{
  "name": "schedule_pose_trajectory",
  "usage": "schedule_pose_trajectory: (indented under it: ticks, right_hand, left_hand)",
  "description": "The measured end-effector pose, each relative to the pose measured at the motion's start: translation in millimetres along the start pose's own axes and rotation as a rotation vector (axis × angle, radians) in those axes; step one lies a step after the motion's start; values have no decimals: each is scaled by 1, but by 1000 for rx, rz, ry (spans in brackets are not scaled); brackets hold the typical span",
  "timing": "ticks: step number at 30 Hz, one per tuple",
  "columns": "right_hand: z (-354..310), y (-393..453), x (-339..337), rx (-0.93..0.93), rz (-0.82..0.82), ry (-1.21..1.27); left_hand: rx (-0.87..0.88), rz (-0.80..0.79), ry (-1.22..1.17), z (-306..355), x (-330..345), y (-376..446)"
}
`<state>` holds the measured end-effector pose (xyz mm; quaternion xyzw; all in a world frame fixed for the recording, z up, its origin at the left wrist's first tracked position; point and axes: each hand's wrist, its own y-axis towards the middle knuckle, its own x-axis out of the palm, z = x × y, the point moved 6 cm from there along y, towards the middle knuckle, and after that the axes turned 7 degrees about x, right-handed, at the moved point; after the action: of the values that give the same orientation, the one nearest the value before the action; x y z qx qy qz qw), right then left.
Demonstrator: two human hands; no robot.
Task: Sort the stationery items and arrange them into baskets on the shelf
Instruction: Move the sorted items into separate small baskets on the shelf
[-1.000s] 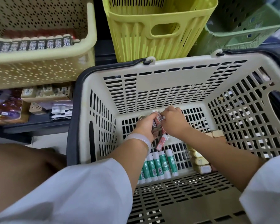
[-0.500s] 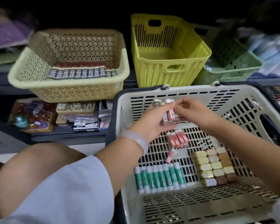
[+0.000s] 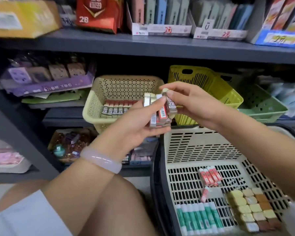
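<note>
My left hand (image 3: 136,123) grips a bundle of small 2B lead boxes (image 3: 157,114) in front of the shelf. My right hand (image 3: 189,101) pinches one brown 2B box (image 3: 170,103) at the top of that bundle. Behind them a cream perforated basket (image 3: 99,99) on the shelf holds a row of the same 2B boxes (image 3: 114,110). Below on the right, the beige shopping basket (image 3: 203,147) holds red lead boxes (image 3: 210,178), green glue sticks (image 3: 199,217) and several erasers (image 3: 250,206).
A yellow basket (image 3: 209,82) and a green basket (image 3: 262,106) stand on the shelf to the right of the cream one. Packaged goods fill the shelf above and the shelves at left. My knees are at the bottom left.
Both hands have lifted the bundle of lead boxes out of the shopping basket up to the level of the cream basket. The view has tilted up to the shelves.
</note>
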<state>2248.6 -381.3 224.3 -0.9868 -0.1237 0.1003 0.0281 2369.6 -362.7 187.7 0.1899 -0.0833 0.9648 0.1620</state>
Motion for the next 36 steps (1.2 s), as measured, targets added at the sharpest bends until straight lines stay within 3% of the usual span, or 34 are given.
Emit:
schedule_pose_trajectory:
  ticks: [4, 7, 10, 16, 22, 25, 30, 36]
  right_hand:
    - [-5, 39, 14, 48, 85, -85]
    - [3, 71, 8, 132, 206, -289]
    - [13, 99, 7, 243, 212, -423]
    - [42, 139, 21, 412, 111, -1127]
    - [65, 154, 22, 595, 97, -1111]
    - [66, 154, 27, 539, 15, -1178]
    - [66, 144, 33, 372, -287, -1375]
    - [72, 147, 37, 170, -269, -1512]
  left_hand:
    - [30, 142, -87, 28, -56, 6]
    - [75, 234, -188, 41, -95, 16]
    - [113, 302, -258, 45, -121, 26]
    - [68, 352, -339, 33, -137, 42]
    - [47, 371, -365, 30, -141, 53]
    - [41, 380, -354, 30, -142, 55]
    - [57, 378, -353, 29, -145, 54]
    - [71, 367, -332, 27, -142, 56]
